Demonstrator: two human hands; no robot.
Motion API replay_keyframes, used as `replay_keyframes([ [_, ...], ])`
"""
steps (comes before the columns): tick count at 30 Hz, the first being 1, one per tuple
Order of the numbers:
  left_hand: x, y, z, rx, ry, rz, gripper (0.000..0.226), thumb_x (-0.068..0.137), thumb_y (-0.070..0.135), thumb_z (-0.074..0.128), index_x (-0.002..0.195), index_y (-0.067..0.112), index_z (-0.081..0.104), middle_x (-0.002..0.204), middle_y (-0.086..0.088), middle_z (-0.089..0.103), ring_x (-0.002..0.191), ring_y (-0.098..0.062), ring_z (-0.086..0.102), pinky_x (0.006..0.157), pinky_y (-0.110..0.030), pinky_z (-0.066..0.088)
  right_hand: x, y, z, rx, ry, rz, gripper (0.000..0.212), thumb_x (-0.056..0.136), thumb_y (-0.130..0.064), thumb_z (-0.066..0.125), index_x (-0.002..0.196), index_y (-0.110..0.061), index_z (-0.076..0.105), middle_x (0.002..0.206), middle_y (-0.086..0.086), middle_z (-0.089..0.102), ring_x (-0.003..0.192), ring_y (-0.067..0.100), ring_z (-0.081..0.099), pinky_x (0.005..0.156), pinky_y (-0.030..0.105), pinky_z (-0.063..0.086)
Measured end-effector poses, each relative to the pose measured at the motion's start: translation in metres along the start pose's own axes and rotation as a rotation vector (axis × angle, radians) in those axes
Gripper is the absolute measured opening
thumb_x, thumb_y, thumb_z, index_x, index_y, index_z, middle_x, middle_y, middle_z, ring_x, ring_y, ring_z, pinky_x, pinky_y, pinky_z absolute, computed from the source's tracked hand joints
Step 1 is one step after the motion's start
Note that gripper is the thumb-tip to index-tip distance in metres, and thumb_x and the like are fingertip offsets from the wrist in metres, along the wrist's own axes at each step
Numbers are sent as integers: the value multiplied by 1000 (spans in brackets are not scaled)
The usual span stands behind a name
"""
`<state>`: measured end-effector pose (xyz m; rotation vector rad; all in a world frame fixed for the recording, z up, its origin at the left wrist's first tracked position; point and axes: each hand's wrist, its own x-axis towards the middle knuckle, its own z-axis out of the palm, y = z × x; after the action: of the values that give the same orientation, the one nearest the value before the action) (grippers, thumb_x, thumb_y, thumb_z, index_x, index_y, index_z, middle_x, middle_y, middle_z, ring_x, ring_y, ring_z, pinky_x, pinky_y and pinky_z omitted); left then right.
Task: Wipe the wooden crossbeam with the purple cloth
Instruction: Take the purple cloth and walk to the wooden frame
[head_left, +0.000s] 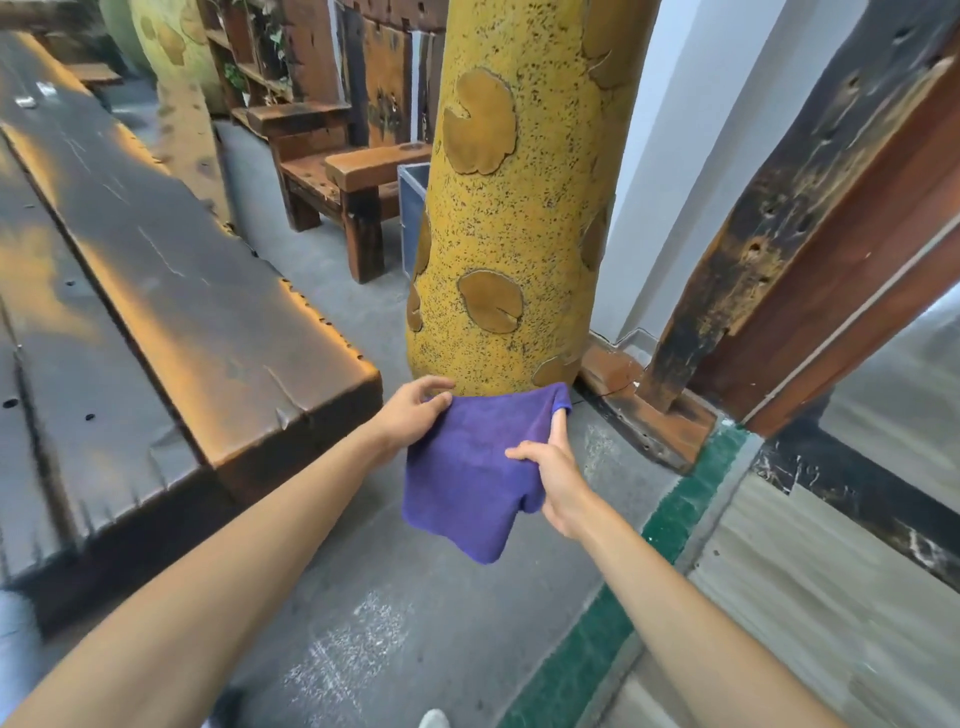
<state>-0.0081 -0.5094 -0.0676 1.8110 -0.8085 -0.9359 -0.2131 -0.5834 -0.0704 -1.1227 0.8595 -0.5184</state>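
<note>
A purple cloth (467, 467) hangs spread between my two hands above the grey floor. My left hand (415, 410) pinches its upper left corner. My right hand (553, 467) grips the right side, with the index finger tucked under the upper right corner. A wooden crossbeam (639, 405), reddish with dark edges, lies low on the floor just right of the cloth, running from the yellow pillar's foot toward a dark upright post (769, 208). Neither hand touches the beam.
A thick yellow speckled pillar (519, 208) stands directly behind the cloth. A long dark wooden table (182, 291) fills the left side. A wooden bench (337, 182) stands further back. A green strip (675, 509) and a glass panel (857, 545) lie at the right.
</note>
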Motion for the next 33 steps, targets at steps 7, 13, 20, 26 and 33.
replay_keyframes([
  [7, 83, 28, 17, 63, -23, -37, 27, 105, 22, 48, 124, 18, 66, 97, -4, 67, 88, -16, 60, 80, -27, 49, 87, -22, -45, -201, 55, 132, 95, 91, -20, 74, 160, -43, 13, 145, 0, 55, 120, 23, 64, 105, 46, 53],
  [13, 167, 35, 7, 40, 30, -123, 28, 101, 24, 57, 129, 29, 57, 106, -6, 72, 91, -18, 65, 75, -25, 51, 189, -52, -62, -289, -29, 131, 102, 86, -27, 81, 160, -40, 12, 143, -9, 49, 124, 19, 59, 108, 40, 50],
  [20, 276, 50, -15, 61, 177, -215, 26, 106, 24, 44, 125, 22, 61, 102, -3, 64, 84, -12, 57, 66, -21, 45, 337, -93, -50, -300, -210, 174, 108, 77, -21, 88, 158, -39, 20, 149, -3, 53, 131, 22, 58, 108, 51, 50],
  [26, 316, 52, -64, -28, 455, -179, 22, 105, 14, 47, 118, 19, 65, 80, 10, 61, 70, -1, 52, 52, -3, 38, 421, -118, 4, -327, -375, 178, 94, 84, -1, 79, 155, -34, 27, 137, -1, 61, 120, 22, 65, 105, 50, 53],
  [33, 358, 14, -166, -115, 644, -295, 29, 106, 15, 44, 131, 14, 59, 104, -6, 58, 84, -10, 52, 63, -6, 41, 519, -108, 129, -375, -679, 341, 76, 100, -2, 61, 157, -33, 21, 146, 5, 56, 126, 26, 62, 110, 50, 48],
])
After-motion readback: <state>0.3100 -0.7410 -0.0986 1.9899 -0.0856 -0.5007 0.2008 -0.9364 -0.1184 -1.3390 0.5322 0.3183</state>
